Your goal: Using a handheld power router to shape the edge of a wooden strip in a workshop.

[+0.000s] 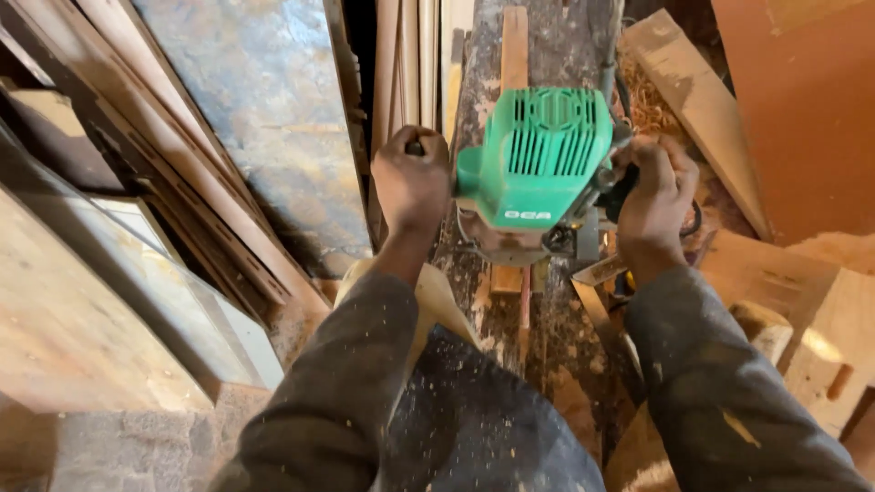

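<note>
we've got both hands clamped on the green router (538, 169), left hand (412, 182) and right hand (658, 196) on its side handles, mid-pass along the narrow wood strip (513, 55) on the bench (565, 355); bit's probably buried. next push needs steady, straight pressure.

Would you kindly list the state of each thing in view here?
Left hand: closed on the router's side handle.
Right hand: closed on the opposite handle.
Green router: upright, sitting on the strip.
Wooden strip: lying flat along the bench.
Wood shavings: piled loose.
</note>
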